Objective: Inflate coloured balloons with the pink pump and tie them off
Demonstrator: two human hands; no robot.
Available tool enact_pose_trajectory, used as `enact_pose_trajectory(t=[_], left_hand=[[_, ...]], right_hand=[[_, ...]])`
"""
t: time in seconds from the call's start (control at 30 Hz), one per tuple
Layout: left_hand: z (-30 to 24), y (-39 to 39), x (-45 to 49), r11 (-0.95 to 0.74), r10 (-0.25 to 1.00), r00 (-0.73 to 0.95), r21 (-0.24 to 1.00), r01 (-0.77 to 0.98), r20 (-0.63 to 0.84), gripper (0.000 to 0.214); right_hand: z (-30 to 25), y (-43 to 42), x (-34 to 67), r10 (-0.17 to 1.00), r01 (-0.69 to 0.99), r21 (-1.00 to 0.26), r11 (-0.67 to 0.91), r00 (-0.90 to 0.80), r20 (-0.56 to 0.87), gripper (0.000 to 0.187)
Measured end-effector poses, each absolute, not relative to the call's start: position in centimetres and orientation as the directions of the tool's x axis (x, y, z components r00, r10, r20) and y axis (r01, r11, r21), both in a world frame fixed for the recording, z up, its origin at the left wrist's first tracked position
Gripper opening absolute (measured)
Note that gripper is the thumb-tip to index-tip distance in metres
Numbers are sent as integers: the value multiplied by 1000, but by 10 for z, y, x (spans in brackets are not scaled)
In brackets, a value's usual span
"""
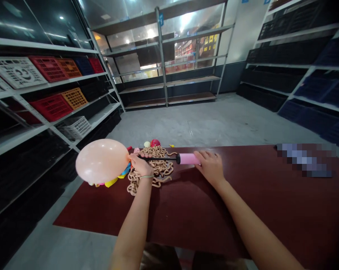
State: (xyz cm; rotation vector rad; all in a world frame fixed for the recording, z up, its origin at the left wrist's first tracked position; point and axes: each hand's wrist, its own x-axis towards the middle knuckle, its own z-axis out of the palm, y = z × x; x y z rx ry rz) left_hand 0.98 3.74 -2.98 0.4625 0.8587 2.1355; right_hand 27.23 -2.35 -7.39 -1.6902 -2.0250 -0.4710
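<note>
A peach-coloured inflated balloon (102, 161) hangs over the left part of the table. Its neck is pinched in my left hand (141, 165), which also holds the black end of a hand balloon pump (188, 158). My right hand (210, 168) is closed around the far right end of the pump's pink barrel. A thin black rod shows between the barrel and my left hand. Beneath and beyond the left hand lies a heap of tan cord (159, 165). Yellow and blue pieces (111, 182), partly hidden by the balloon, lie under it.
A dark red table (192, 210) stands before me. At its far edge are a red ball-like item (155, 143) and a small cream one (147, 144). A blurred-out object (304, 159) lies at right. Shelves with crates (50, 68) stand at left; metal shelving (165, 78) stands behind.
</note>
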Motion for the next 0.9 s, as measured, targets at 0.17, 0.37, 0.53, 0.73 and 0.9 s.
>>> enact_pose_trajectory(t=[0.17,0.37,0.53,0.73,0.9], left_hand=[[-30,31,24,-462,748,-664,716,-523,-2,22],[-37,21,52,-402,822,-568,745,-532,38,28],[-31,22,46,-402,820,-571,755,-518,44,35],[-19,23,30,-453,784,-620,720,-525,41,34],[-18,18,30,-486,761,-647,702,-520,47,22]], right_hand=[[-78,-32,250,853,976,-120,184,-98,512,43],[-76,-41,219,821,936,-135,325,-208,532,47],[-74,-28,256,797,951,-79,298,-203,569,46],[-78,-20,293,799,985,-116,125,-31,601,44],[-71,-36,253,786,968,-134,214,-89,611,44]])
